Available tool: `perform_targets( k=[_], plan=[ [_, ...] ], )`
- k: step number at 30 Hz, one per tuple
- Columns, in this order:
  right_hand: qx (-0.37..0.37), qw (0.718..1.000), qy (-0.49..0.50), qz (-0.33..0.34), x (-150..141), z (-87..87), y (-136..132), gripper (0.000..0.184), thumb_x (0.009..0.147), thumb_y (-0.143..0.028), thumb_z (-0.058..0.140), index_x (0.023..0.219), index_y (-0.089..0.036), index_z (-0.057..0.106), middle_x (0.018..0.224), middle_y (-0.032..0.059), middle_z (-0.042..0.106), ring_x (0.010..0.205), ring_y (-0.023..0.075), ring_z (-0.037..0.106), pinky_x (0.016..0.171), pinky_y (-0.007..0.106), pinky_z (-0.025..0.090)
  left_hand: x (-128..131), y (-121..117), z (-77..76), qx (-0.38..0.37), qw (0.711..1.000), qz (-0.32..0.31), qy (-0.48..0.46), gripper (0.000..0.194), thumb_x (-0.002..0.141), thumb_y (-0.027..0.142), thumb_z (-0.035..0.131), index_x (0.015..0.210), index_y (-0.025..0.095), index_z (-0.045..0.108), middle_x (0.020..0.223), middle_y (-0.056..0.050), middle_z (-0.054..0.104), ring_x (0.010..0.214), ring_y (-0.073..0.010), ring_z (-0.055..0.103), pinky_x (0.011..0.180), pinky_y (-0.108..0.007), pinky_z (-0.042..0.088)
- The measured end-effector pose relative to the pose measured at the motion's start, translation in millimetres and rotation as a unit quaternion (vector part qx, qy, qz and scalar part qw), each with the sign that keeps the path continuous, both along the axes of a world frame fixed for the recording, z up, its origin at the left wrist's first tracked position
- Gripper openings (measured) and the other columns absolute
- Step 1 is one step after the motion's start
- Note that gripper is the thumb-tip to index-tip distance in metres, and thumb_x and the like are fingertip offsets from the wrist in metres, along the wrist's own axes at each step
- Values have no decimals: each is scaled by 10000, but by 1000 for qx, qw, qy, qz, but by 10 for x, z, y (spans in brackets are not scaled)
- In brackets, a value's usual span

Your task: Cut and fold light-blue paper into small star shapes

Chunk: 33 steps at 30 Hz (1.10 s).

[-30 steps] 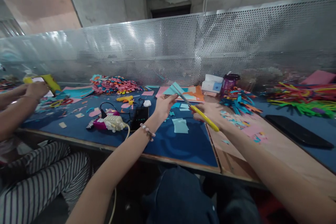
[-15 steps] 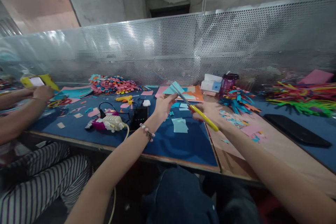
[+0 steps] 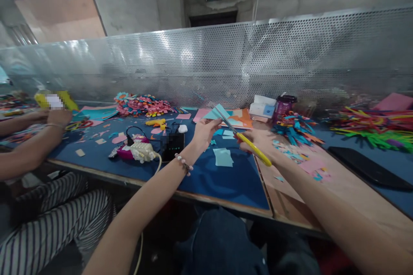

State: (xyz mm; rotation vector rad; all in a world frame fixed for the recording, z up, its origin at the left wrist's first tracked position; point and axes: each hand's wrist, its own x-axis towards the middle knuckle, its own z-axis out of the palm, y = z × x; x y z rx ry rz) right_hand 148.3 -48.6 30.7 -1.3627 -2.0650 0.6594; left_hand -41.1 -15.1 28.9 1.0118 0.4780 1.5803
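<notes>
From my end of the link, I see the left hand (image 3: 205,134) with its grip closed on a light blue paper (image 3: 217,113), pinched between thumb and fingers and raised above the table (image 3: 238,191). The right hand (image 3: 262,141) has its grip around the yellow-handled scissors (image 3: 254,149), whose blades point up and to the left against the paper (at this size I cannot tell whether they are parted or cutting). Below and between my two hands, some light blue squares (image 3: 223,157) lie overlapping on the dark blue surface, and pink and orange sheets (image 3: 241,121) lie behind the raised paper. To the left of my left hand I have a dark phone (image 3: 176,144), a white and purple power strip (image 3: 135,151) and a yellow glue gun (image 3: 156,123), with a heap of colourful cut pieces (image 3: 138,104) further back. Beyond my right hand stand a tissue pack (image 3: 263,108) and a purple cup (image 3: 285,105), with a bundle of blue and orange strips (image 3: 295,129) just in front. At far left, a co-worker's hand (image 3: 60,117) is near a yellow object.
</notes>
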Motion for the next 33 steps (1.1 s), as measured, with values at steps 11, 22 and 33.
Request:
perform_targets(
  k=[11,22,33],
  plan=[
    [32,999,-14,-8,1,-16,-24,380,682,-293,520,979,-90,644,649,26,620,526,125,536,462,208,380,-9,1,-2,12,1000,-10,9,162,610,181,767,726,104,684,730,-55,673,691,-114,607,699,-257,447],
    [41,999,-10,-5,-32,60,-129,325,688,-283,482,878,-86,659,550,11,583,472,132,534,430,211,357,-13,8,-1,-29,999,5,-15,150,588,138,754,659,91,631,733,-79,683,730,-147,636,752,-290,468],
    [60,997,-45,-28,-64,67,-157,311,688,-270,482,863,-95,670,560,10,605,488,131,548,442,202,361,-28,53,-27,-23,1000,7,0,117,723,222,666,761,120,626,687,-65,660,664,-155,641,741,-330,483]
  ],
)
